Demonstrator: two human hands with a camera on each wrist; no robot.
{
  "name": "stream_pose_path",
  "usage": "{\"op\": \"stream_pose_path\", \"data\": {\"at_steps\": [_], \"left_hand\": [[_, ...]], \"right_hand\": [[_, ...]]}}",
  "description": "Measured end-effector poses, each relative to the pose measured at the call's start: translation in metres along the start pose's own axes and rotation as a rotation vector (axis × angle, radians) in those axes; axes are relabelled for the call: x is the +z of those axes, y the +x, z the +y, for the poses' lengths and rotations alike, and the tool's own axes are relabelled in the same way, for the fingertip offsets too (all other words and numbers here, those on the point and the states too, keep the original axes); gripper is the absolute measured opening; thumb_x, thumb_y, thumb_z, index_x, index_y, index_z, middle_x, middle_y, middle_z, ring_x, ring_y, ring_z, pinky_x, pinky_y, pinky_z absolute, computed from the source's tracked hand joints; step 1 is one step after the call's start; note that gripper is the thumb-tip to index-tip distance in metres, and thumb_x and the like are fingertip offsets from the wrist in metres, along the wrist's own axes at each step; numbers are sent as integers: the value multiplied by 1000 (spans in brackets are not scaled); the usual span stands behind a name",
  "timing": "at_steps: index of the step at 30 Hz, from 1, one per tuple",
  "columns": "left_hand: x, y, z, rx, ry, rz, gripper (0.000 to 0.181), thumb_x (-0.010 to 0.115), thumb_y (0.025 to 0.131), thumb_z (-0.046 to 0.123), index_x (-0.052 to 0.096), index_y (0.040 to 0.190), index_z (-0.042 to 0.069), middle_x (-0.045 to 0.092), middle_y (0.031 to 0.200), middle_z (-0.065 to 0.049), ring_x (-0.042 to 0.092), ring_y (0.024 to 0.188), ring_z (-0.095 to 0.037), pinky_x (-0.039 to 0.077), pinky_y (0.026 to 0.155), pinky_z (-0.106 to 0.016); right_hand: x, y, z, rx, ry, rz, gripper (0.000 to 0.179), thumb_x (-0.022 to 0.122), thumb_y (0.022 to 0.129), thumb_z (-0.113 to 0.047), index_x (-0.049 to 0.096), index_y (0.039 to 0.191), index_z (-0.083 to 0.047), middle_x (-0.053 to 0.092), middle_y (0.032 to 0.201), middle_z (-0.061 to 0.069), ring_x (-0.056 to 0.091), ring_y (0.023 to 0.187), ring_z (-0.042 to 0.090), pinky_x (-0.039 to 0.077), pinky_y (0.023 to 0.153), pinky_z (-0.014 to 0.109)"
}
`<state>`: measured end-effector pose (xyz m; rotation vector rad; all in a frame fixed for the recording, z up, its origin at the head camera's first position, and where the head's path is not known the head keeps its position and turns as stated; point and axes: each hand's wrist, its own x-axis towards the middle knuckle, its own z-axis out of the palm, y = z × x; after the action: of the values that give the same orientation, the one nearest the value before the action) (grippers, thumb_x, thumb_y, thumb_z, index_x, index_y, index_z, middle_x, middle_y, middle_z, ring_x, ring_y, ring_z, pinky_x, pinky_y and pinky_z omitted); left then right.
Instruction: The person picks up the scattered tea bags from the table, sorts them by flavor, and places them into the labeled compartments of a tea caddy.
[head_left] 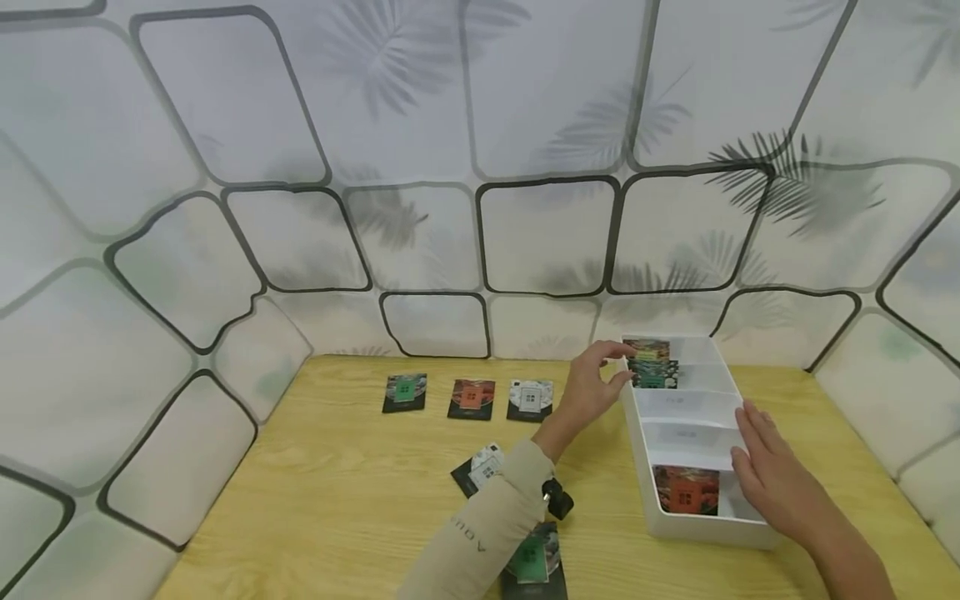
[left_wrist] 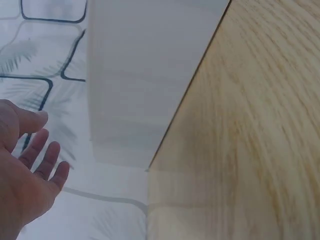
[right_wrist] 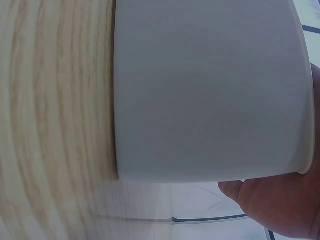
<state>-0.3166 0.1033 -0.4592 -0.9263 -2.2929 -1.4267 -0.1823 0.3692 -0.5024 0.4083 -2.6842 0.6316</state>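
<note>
A white divided box stands on the right of the table. My left hand is at its far left rim, fingers loosely bent, thumb and index finger apart. Those fingertips are beside a red-and-yellow packet and a green patterned packet in the far end of the box; contact is unclear. In the left wrist view the left hand shows nothing between its fingers. My right hand rests along the box's right rim with straight fingers. An orange-red packet lies in the nearest compartment.
On the wooden table a green packet, an orange packet and a white packet lie in a row. Nearer are a black-and-white packet and another green packet, partly behind the left sleeve. Patterned fabric walls surround the table.
</note>
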Motion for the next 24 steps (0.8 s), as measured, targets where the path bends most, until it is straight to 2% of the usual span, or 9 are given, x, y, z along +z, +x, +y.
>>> {"op": "stream_pose_path", "data": {"at_steps": [4,6,11,17,24], "left_hand": [[-10,-4,5,-3,3,13,32,72,96,2,69,125,12,67,125,-1,63,117,-16,48,98,-23],[-16,-8,7,6,-10,17,32,71,96,2,68,127,10,67,126,-4,63,117,-20,48,99,-24],[-30,-23,8,7,-14,36,33,72,95,2,67,128,8,67,126,-6,65,115,-26,50,97,-29],[-44,-39,13,-23,-24,41,35,72,96,5,66,130,12,66,128,-2,64,117,-23,50,96,-31],[-63,-42,16,-19,24,93,37,74,95,7,66,131,10,66,129,-3,63,117,-21,51,96,-35]], "right_hand": [[0,-1,2,4,-11,-5,56,40,108,-11,23,153,18,18,163,33,4,154,46,-7,122,30],[-1,0,2,5,-18,-10,56,39,108,-12,23,154,18,17,163,33,4,154,45,-10,119,26],[0,-1,2,7,-23,-27,56,39,108,-12,24,153,18,16,163,35,1,154,44,-12,117,22],[2,-3,2,-23,-34,10,54,41,107,-9,28,150,21,22,159,38,4,154,44,-9,119,24],[-1,-2,0,-22,-39,16,54,41,107,-9,27,151,20,21,160,37,4,154,44,-10,116,19]]}}
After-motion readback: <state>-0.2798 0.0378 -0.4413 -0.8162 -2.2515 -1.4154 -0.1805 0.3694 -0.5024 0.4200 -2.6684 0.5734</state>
